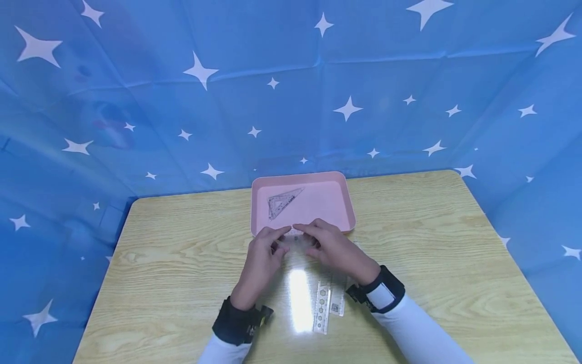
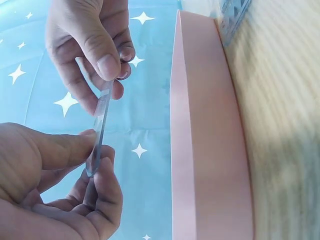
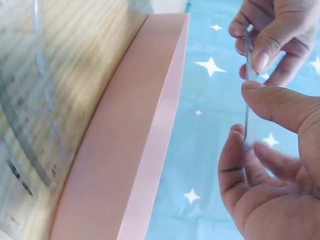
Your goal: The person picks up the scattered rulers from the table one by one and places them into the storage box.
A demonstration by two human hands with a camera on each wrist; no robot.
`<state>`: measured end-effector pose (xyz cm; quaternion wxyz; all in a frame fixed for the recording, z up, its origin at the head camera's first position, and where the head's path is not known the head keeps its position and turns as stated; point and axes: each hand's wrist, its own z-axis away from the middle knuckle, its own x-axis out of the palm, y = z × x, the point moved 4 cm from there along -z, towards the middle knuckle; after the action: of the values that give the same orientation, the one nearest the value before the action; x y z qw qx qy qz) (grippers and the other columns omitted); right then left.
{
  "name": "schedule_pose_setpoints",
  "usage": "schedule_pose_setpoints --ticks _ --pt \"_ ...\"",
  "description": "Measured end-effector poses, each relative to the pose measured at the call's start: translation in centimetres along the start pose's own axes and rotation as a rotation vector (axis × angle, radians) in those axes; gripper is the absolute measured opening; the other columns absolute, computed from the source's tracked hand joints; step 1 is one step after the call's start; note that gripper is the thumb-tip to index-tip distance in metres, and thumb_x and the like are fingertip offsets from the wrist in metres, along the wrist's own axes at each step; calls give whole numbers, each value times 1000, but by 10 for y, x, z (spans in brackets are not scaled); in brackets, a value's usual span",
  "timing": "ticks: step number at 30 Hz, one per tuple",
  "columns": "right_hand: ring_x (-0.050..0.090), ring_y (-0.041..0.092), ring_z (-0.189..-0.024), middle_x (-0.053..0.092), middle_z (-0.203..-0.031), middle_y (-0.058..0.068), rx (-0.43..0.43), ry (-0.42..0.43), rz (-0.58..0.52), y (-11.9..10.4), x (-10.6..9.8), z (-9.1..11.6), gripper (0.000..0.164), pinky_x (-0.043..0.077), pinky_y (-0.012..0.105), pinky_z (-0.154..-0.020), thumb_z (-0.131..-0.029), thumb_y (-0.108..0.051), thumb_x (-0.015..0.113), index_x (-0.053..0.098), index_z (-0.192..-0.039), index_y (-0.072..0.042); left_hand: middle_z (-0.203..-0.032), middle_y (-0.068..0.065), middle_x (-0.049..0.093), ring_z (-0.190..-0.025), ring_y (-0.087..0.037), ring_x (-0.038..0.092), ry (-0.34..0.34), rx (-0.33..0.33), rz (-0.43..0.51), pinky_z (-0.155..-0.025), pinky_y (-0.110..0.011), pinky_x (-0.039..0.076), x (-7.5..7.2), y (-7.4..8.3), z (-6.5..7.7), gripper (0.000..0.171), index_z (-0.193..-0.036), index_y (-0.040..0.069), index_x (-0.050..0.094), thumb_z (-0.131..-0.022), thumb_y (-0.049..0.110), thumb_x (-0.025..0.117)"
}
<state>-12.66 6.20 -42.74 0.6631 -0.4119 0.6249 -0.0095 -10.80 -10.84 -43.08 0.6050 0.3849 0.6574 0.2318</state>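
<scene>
Piece of clear plastic pinched in both hands, at tray's near rim

Gripped between thumb and fingers of left hand at one end, right hand at the other. Both grips narrow, down to the thickness of the plastic. Placed by head view just at the near rim of the pink tray.

From head: mostly masked by fingers and blurred, can't tell outline or type. From both wrists: seen edge-on, thin and straight, fingers on both faces, blue star-print cloth behind.

Only in head: clear set square lying inside tray, left side, hidden by tray wall in wrist views. Also laid out fully only there: hex-hole ruler and second clear ruler, side by side on wood table, near right wrist.

From right wrist: close, blurry look at marked clear plastic on table outside the tray wall; can't match it to either ruler. From left wrist: only a bit of clear plastic past tray wall, top right
</scene>
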Motion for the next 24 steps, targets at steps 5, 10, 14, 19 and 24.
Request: schedule_pose_setpoints --ticks 5,10,14,19,24 --pt "57 11 -84 59 -94 1 41 69 -28 2 -7 -8 58 52 24 -74 -80 -15 78 55 -133 -9 -93 -4 61 -75 -11 57 54 14 26 -62 -21 49 -6 4 -10 43 -122 13 67 -82 -3 70" --pt "57 11 -83 60 -95 0 77 96 -40 6 -13 -17 57 52 25 -73 -81 -19 77 54 -132 -9 -94 -6 62 -77 -15 62 66 13 43 -65 -23 51 -11 6 -23 42 -121 13 67 -83 -4 69" --pt "57 12 -83 60 -97 1 91 114 -64 10 -17 -25 59 51 25 -73 -81 -17 77 51 -133 -7 -95 -7 63 -79 -17 62 66 20 26 -68 -25 52 -15 5 -34 41 -121 14 67 -84 -2 70" --pt "56 14 -84 59 -98 2 114 124 -75 15 -22 -36 53 50 26 -72 -81 -14 77 53 -127 -6 -94 -9 61 -81 -18 61 50 42 -17 -68 -29 51 -18 3 -47 39 -123 12 66 -86 1 68" --pt "58 13 -83 60 -97 0 122 114 -19 19 -25 -44 49 51 25 -70 -82 -19 77 57 -125 -9 -93 -9 59 -85 -20 59 8 43 -50 -70 -30 50 -17 0 -57 38 -126 9 63 -88 4 67"
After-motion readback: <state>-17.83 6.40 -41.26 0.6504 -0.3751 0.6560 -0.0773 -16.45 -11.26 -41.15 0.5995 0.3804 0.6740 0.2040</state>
